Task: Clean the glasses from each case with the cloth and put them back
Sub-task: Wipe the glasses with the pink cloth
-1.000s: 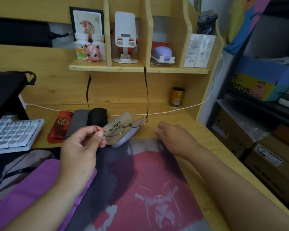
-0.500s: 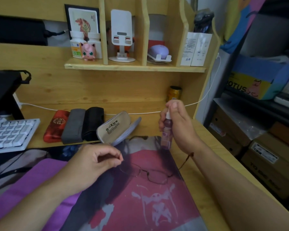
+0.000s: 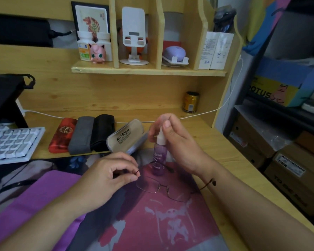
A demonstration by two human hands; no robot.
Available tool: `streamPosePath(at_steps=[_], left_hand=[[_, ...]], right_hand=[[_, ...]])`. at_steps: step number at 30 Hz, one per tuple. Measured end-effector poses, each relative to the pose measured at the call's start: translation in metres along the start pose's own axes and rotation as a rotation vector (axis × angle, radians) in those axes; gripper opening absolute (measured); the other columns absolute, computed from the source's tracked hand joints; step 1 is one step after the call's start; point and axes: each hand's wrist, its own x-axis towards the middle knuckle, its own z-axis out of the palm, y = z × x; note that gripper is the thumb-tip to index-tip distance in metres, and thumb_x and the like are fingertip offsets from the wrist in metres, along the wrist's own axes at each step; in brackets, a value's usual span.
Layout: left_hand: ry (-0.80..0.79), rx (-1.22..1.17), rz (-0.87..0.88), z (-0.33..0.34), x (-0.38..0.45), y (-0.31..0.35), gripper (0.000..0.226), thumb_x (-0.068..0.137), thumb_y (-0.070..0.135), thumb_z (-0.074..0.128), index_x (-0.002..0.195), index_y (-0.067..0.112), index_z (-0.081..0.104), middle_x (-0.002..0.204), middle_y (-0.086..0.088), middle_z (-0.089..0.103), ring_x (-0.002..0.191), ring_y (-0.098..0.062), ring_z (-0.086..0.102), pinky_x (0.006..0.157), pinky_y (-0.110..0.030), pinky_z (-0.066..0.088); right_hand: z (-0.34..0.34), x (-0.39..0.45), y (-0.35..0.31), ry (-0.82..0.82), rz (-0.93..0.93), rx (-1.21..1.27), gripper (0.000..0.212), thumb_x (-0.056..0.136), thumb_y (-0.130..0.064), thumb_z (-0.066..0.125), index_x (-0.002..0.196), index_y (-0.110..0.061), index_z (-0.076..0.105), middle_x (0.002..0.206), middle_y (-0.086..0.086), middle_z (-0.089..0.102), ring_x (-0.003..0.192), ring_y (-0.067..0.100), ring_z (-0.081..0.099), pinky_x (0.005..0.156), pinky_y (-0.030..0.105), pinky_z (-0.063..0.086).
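Thin wire-framed glasses (image 3: 163, 190) lie low over the red desk mat, temples unfolded. My left hand (image 3: 105, 180) pinches the left temple hinge of the frame. My right hand (image 3: 178, 144) grips a small purple spray bottle (image 3: 159, 156) upright just behind the glasses, index finger on its white nozzle. An open beige-grey case (image 3: 127, 136) lies behind the bottle. To its left sit a black case (image 3: 102, 133), a grey case (image 3: 82, 134) and a red case (image 3: 63, 135), all closed. A purple cloth (image 3: 34, 200) lies under my left forearm.
A white keyboard (image 3: 11, 144) sits at the left on the wooden desk (image 3: 225, 154). A white cable (image 3: 198, 115) runs along the back, past a gold can (image 3: 190, 102). A shelf (image 3: 149, 70) above holds small items. Cardboard boxes (image 3: 286, 160) stand right of the desk.
My left hand brought the glasses down from in front of the open case to the mat. My right hand picked up the spray bottle and holds it over them.
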Motion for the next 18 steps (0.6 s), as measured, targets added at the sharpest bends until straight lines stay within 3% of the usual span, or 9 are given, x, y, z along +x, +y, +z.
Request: streamPosePath(at_steps=[4,7,9,11,14,18], left_hand=[[0.007,-0.009,-0.012,-0.001,0.000,-0.001,0.024,0.085,0.009,0.077,0.079,0.033,0.076,0.094,0.010,0.071,0.095,-0.013,0.068,0.081,-0.015,0.047],[-0.001,-0.007,-0.036,0.000,0.000,0.002,0.026,0.086,0.010,0.077,0.078,0.034,0.075,0.090,0.012,0.072,0.092,-0.010,0.068,0.079,-0.013,0.046],[-0.005,-0.002,-0.050,0.000,0.000,0.003,0.026,0.086,0.011,0.077,0.077,0.035,0.075,0.089,0.013,0.072,0.091,-0.009,0.068,0.078,-0.011,0.045],[-0.006,-0.006,-0.055,-0.001,0.000,0.002,0.026,0.086,0.011,0.077,0.076,0.036,0.076,0.089,0.013,0.073,0.091,-0.009,0.068,0.078,-0.011,0.045],[-0.006,-0.040,-0.065,-0.001,0.000,0.003,0.026,0.085,0.012,0.076,0.081,0.038,0.076,0.089,0.012,0.074,0.089,-0.008,0.069,0.078,-0.010,0.045],[-0.009,-0.069,-0.089,-0.001,0.000,0.002,0.020,0.083,0.018,0.076,0.081,0.038,0.077,0.088,0.011,0.075,0.089,-0.007,0.069,0.078,-0.010,0.045]], right_hand=[[-0.026,0.013,-0.022,0.280,-0.032,0.216,0.026,0.102,-0.028,0.043,0.104,-0.008,0.059,0.093,0.003,0.057,0.091,0.017,0.054,0.088,0.034,0.050],[-0.061,0.013,-0.010,0.474,0.111,-0.050,0.027,0.106,-0.025,0.045,0.120,-0.015,0.066,0.088,-0.001,0.054,0.082,0.011,0.053,0.085,0.027,0.052],[-0.075,0.009,0.016,0.436,0.282,-0.348,0.028,0.107,-0.023,0.044,0.128,-0.021,0.063,0.088,0.002,0.055,0.081,0.013,0.053,0.077,0.023,0.051],[-0.083,0.007,0.039,0.372,0.402,-0.544,0.024,0.105,-0.019,0.047,0.123,-0.021,0.062,0.092,0.004,0.063,0.082,0.014,0.057,0.073,0.022,0.048],[-0.094,0.016,0.056,0.415,0.395,-0.685,0.014,0.098,-0.022,0.061,0.111,-0.019,0.065,0.097,-0.001,0.072,0.093,0.010,0.064,0.087,0.031,0.050],[-0.095,0.024,0.074,0.232,0.410,-1.019,0.010,0.091,-0.028,0.068,0.095,-0.019,0.068,0.097,-0.002,0.067,0.099,0.020,0.059,0.085,0.035,0.048]])
